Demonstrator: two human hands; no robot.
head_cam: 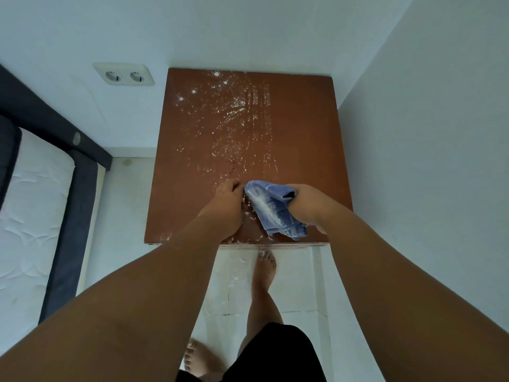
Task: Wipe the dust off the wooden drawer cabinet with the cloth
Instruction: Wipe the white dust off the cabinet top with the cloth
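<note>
The wooden drawer cabinet (192, 161) is seen from above, set into a corner with white walls behind it and on its right. White dust (234, 106) is scattered over the middle and far part of its brown top in specks and vertical streaks, and a little more lies along the near edge.

Both hands hold a blue cloth (272, 210) over the near part of the top, close to the front edge. The left hand (228, 197) has its fingers curled, its grip pinched on the cloth's upper-left corner. The right hand (305, 205) has its grip clamped round the bunched right side of the cloth, which hangs down from it in folds. A band of white powder runs across the cloth's face.

A double wall socket (124, 75) sits on the back wall, left of the cabinet. On the far left stands a bed with a dark frame (74, 216) and a white quilted mattress (33, 202). The person's bare feet (264, 268) stand on the pale tiled floor (124, 202), which carries powder just in front of the cabinet.
</note>
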